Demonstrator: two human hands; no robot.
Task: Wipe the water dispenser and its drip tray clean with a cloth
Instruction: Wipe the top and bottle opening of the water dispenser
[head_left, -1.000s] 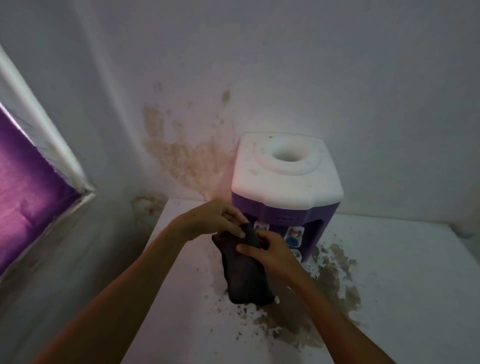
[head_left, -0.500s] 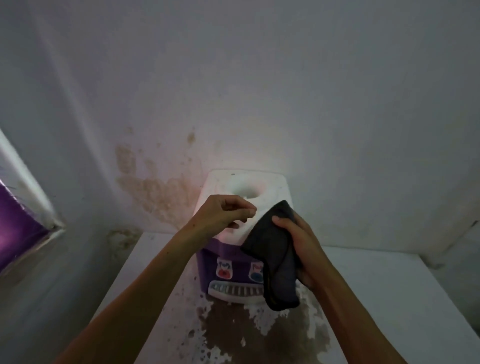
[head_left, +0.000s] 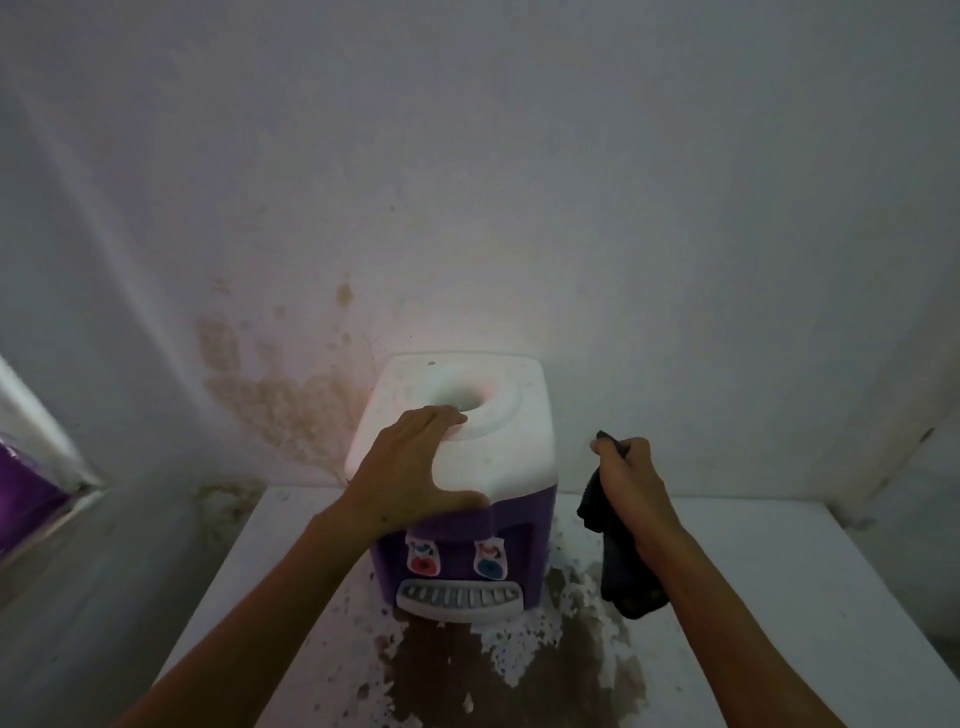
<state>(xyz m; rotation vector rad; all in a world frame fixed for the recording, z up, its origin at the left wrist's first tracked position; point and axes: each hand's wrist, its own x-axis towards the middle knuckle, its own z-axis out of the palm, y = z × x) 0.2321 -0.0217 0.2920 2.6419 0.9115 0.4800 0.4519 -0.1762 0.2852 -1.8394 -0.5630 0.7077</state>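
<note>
Head view: a purple and white dispenser (head_left: 462, 499) stands on a white table (head_left: 779, 571), just below centre, its back near the wall (head_left: 519, 182).
Dispenser top: a white plastic cap with rounded, chamfered corners and a round well (head_left: 475, 400) sunk in a raised ring; faint specks show on its surface.
Dispenser body: smooth purple plastic, boxy, with a recessed front.
Taps: two pale levers in the recess, the red (head_left: 423, 560) at 9 o'clock of the blue (head_left: 488, 561).
Drip tray (head_left: 460, 597): a curved white tray with a grey slotted grille, jutting from the foot of the dispenser at its 6 o'clock.
Left hand (head_left: 410, 467): spread wide and flat on the cap's front-left corner, fingertips at the ring's edge, thumb along the front rim.
Right hand (head_left: 631, 478): at 3 o'clock of the dispenser, apart from it, fingers curled round the cloth.
Cloth (head_left: 618, 566): dark, soft and limp, bunched in the fist, a corner poking out above and most of it hanging below the hand.
Table stain (head_left: 509, 670): a brown, ragged patch with white flecks, spreading from under the tray towards 6 o'clock.
Wall stain (head_left: 270, 395): tan blotches at 10 o'clock of the dispenser.
Curtain (head_left: 21, 493): a strip of purple at the left edge.
</note>
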